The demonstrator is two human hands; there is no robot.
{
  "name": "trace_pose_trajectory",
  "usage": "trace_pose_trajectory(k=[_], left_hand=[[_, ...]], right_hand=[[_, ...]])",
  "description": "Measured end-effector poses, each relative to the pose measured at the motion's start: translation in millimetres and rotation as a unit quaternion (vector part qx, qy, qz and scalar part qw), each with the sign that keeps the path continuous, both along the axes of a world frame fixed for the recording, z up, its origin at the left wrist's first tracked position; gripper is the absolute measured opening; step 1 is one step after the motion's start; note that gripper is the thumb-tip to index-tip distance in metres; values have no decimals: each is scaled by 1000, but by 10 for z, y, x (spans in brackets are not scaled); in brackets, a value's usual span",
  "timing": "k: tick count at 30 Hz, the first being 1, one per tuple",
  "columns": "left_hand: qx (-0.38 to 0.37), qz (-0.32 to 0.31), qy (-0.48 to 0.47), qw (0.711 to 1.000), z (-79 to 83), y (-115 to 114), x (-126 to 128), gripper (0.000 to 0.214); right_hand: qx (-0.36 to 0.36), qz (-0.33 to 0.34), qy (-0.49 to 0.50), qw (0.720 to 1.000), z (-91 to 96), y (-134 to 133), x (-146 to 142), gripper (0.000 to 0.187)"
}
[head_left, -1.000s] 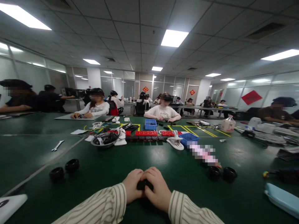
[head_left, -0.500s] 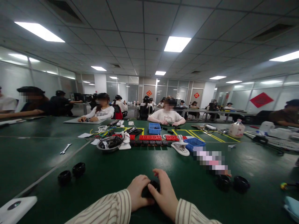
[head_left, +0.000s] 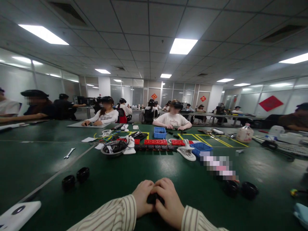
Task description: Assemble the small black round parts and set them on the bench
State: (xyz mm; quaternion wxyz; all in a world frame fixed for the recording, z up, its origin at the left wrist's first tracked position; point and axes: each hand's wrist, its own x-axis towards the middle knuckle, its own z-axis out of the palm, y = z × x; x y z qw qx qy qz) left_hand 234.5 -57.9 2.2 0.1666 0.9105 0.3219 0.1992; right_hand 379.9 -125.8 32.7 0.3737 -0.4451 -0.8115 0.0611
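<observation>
Fingers (head_left: 166, 183) of the right hand (head_left: 169, 201) were bent over a black piece (head_left: 152, 199), the thumb on its near side; the left hand (head_left: 143, 198) closed on it from the other side, most of its fingertips hidden. The piece sat between the two palms, low over the near part of the table (head_left: 115, 179); whether it rested on the table could not be told.

A slip seemed the likeliest trouble: the piece looked dark and smooth, and uneven pressure from the two hands could have turned it or let it shoot out. With the thumbs so close together, a finger could have been pinched. If dropped, it might have rolled toward the left rings (head_left: 83, 174) or the right rings (head_left: 249, 190), well apart on either side.

Farther off, a metal bowl (head_left: 112, 155) held a dark tangle (head_left: 116, 147), seemingly cables, with something pale among it. Just beside the white clip (head_left: 186, 152) stood the near bin (head_left: 196, 151), blue; the far bin (head_left: 160, 136), also blue, stood beyond. What either bin held was too small to tell.
</observation>
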Motion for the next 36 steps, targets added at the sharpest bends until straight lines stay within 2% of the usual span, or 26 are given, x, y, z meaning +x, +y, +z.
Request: trace_pose_trajectory(k=[2,4,9,12,16,22,25,30,36], left_hand=[[-2,3,-2,1000,-3,4,-4,37],[-6,-4,-5,1000,-1,9,-11,40],[-2,-16,-15,1000,15,6,-21,37],[-6,-10,-14,1000,28,-6,-19,37],[-7,-14,-14,1000,39,-18,-15,38],[-17,-13,-9,1000,33,-13,-5,29],[-11,-15,-11,1000,12,1,-5,33],[2,-39,-20,999,-9,22,-20,35],[-12,-25,-15,999,19,14,-24,33]], right_hand=[[17,33,1,999,23,-27,-4,33],[26,31,15,999,30,-43,-11,36],[25,-92,48,994,-44,-2,-11,32],[1,-114,27,993,-70,33,-9,24],[-8,-93,6,996,-33,27,-13,13],[50,21,7,999,6,-32,-9,22],[61,37,17,997,23,-55,-10,28],[40,-39,35,998,12,-44,-6,29],[-5,-135,27,991,-57,27,-1,24]])
